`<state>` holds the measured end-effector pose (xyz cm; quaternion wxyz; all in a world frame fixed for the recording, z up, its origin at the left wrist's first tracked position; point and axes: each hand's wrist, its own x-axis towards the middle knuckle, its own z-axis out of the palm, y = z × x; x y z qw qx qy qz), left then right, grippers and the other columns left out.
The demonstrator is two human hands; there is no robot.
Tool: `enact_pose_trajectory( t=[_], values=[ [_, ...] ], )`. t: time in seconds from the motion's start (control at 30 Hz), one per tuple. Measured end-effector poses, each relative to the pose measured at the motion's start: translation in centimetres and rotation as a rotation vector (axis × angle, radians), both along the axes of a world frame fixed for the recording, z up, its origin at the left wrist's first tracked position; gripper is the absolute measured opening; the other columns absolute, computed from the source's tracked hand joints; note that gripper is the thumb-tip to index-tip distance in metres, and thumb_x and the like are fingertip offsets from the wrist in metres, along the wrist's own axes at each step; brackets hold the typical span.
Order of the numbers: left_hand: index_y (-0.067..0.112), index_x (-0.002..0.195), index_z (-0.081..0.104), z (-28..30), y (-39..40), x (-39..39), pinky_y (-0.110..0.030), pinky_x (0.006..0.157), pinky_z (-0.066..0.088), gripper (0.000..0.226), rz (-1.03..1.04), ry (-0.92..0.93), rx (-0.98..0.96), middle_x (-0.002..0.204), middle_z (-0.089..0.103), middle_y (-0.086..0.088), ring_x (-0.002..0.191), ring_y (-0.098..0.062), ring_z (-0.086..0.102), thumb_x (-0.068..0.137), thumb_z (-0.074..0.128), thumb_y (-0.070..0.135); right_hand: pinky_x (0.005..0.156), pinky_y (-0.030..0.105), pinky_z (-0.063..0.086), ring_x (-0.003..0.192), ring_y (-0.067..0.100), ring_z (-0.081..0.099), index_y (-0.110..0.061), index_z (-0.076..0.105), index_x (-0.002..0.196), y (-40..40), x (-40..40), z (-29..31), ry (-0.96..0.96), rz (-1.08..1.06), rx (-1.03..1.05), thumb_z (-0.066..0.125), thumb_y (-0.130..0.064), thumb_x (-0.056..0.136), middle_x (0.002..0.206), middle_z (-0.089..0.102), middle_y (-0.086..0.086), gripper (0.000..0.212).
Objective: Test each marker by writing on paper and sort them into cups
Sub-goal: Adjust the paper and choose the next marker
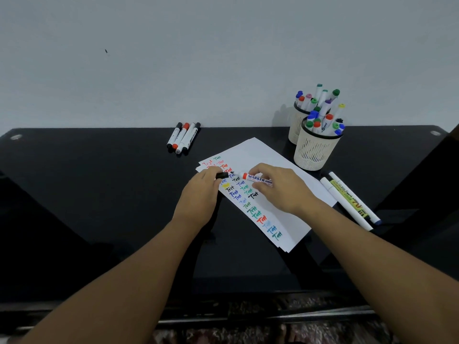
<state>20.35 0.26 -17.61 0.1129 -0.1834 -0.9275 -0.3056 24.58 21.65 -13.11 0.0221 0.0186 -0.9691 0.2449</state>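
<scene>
White paper (263, 155) covered with coloured "Test" words lies on the black table. My right hand (280, 187) grips a white marker (255, 178) with a red band, lying sideways above the sheet, its tip pointing left. My left hand (201, 194) pinches a black cap (221, 175) just left of that tip, a small gap between them. Two cream slotted cups stand at the back right: the near cup (314, 155) and the far cup (295, 127), both full of markers.
Several markers (183, 137) with black and red caps lie in a row at the table's back edge, left of the paper. Three more markers (350, 199) lie to the right of the sheet. A wall rises behind the table (99, 194).
</scene>
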Motion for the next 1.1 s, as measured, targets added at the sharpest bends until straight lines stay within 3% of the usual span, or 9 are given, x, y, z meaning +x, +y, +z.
enact_pose_trajectory(
  t=[0.33,0.43,0.63,0.77,0.83,0.9,1.0,1.1],
  values=[
    [0.018,0.129,0.059,0.3,0.0,0.6,-0.044,0.084,0.053,0.027,-0.114,0.044,-0.005,0.12,0.065,-0.001,0.1,-0.019,0.059,0.106,0.047,0.024,0.098,0.044,0.05,0.114,0.016,0.063,-0.041,0.059,0.131,-0.3,-0.4,-0.1,0.028,0.093,0.094,0.059,-0.04,0.103,0.127,0.069,-0.007,0.028],
    [0.013,0.13,0.059,0.4,-0.1,1.1,-0.05,0.077,0.055,0.029,-0.175,0.103,-0.011,0.118,0.067,-0.005,0.096,-0.024,0.064,0.102,0.056,0.019,0.092,0.041,0.049,0.105,0.015,0.064,-0.039,0.053,0.136,-0.8,-0.6,0.3,0.045,0.172,0.164,0.052,-0.049,0.104,0.121,0.07,-0.008,0.033],
    [0.043,0.145,0.027,-0.3,-0.2,0.6,-0.039,0.076,0.054,0.047,-0.12,-0.055,0.105,0.097,0.072,0.005,0.078,-0.015,0.065,0.106,0.048,0.03,0.079,0.047,0.054,0.088,0.023,0.063,-0.036,0.022,0.152,-1.7,-0.9,0.1,0.005,0.302,0.211,0.042,-0.031,0.11,0.119,0.067,0.003,0.047],
    [0.036,0.157,0.019,-0.6,-0.2,0.4,-0.027,0.08,0.049,0.063,-0.107,-0.02,0.121,0.126,0.07,0.004,0.09,-0.015,0.068,0.104,0.053,0.028,0.085,0.046,0.053,0.098,0.02,0.061,-0.047,0.021,0.152,-1.6,-0.8,-0.5,0.053,0.306,0.133,0.034,-0.028,0.109,0.13,0.063,-0.001,0.049],
    [0.032,0.156,0.023,-0.8,-0.2,0.0,-0.025,0.089,0.046,0.067,-0.096,-0.006,0.118,0.133,0.066,0.003,0.107,-0.015,0.065,0.1,0.06,0.031,0.088,0.045,0.052,0.104,0.018,0.061,-0.05,0.022,0.152,-1.5,-0.7,-0.6,0.076,0.273,0.097,0.031,-0.03,0.109,0.132,0.063,-0.002,0.049],
    [0.024,0.149,0.041,-1.4,-0.3,-0.4,-0.037,0.096,0.049,0.058,-0.084,0.078,0.022,0.123,0.068,-0.002,0.112,-0.02,0.062,0.097,0.063,0.038,0.087,0.044,0.051,0.1,0.017,0.06,-0.054,0.022,0.153,-1.4,-0.8,-0.7,0.082,0.25,0.061,0.03,-0.03,0.109,0.124,0.066,-0.001,0.051],
    [0.014,0.12,0.069,-2.1,-0.4,-0.9,-0.041,0.096,0.049,0.04,-0.052,0.184,-0.07,0.111,0.072,0.001,0.107,-0.022,0.062,0.093,0.068,0.044,0.082,0.041,0.051,0.087,0.011,0.059,-0.055,0.026,0.153,-1.5,-1.0,-0.5,0.072,0.242,0.012,0.031,-0.029,0.108,0.102,0.067,0.0,0.052],
    [0.012,0.106,0.075,-2.2,-0.3,-1.0,-0.042,0.088,0.052,0.032,-0.051,0.209,-0.049,0.102,0.074,0.002,0.1,-0.021,0.063,0.091,0.072,0.041,0.061,0.026,0.046,0.065,0.004,0.058,-0.044,0.036,0.148,-1.5,-1.0,0.0,0.071,0.217,-0.056,0.039,-0.025,0.107,0.074,0.061,-0.016,0.045]
  ],
)
